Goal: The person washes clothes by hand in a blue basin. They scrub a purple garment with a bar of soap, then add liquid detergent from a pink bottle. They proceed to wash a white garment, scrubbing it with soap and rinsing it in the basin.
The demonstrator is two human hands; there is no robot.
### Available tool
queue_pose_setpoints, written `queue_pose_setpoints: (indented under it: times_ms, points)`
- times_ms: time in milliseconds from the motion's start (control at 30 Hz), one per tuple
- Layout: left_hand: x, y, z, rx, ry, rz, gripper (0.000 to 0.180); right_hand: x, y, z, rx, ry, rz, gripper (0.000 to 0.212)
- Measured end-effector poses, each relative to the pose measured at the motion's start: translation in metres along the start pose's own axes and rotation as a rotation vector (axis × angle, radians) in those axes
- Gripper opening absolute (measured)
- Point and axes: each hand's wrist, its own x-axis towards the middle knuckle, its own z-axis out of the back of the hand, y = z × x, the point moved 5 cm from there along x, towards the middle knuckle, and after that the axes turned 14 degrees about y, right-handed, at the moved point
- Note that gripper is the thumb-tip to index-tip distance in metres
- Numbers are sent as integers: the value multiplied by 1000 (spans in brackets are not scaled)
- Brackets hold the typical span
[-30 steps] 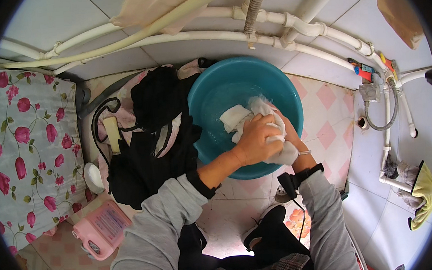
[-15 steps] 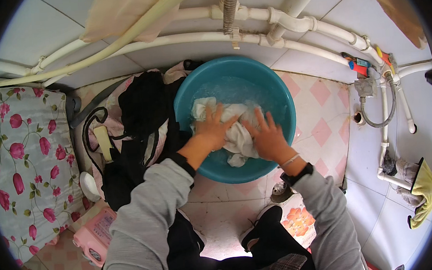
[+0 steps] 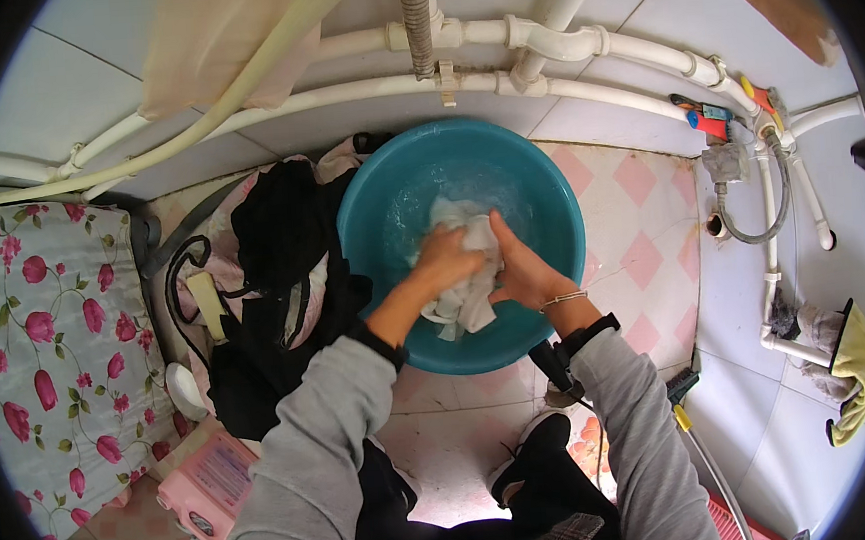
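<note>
A wet white cloth (image 3: 476, 305) lies bunched in shallow water inside a round teal basin (image 3: 559, 201). My left hand (image 3: 445, 262), smeared a little by motion, has its fingers closed on the left side of the cloth. Against the cloth's right side rests my right hand (image 3: 530, 268), fingers stretched out and thumb apart. Its fingertips touch the fabric. What the cloth is, a garment or a towel, I cannot tell.
Left of the basin lies a pile of black and pink clothes (image 3: 284, 220) with a yellowish bar (image 3: 206, 304) on it. A pink jug (image 3: 207, 484) stands near my left forearm. White pipes (image 3: 580, 87) run along the wall behind. A yellow-green glove (image 3: 854, 376) hangs at right.
My hands, spread flat over the cloth before, have drawn in on it. The left has closed on the fabric, and the right has turned side-on. The cloth is bunched tighter.
</note>
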Motion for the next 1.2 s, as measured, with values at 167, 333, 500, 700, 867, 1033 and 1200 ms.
queue_pose_setpoints:
  times_ms: [167,333,500,700,867,1033,1200]
  points:
    - [-53,-70,-6,36,-64,-499,30,-9,15,0,256,163,275,56]
    - [-85,-104,19,-35,-114,-748,22,-39,25,-28,249,107,421,37]
    - [-86,-101,50,75,-209,-703,30,-69,45,-44,-168,-99,595,30]
    - [-95,-35,118,-494,-30,-331,25,-132,87,-47,-1226,-452,737,42]
    - [-129,-51,152,-139,-150,-458,13,-130,96,-42,-1627,-613,551,25]
    - [-157,-91,170,-217,-313,-505,14,-152,118,-57,-1567,-729,845,25]
    - [-180,-110,186,-58,-448,-500,11,-175,148,-67,-1405,-720,813,24]
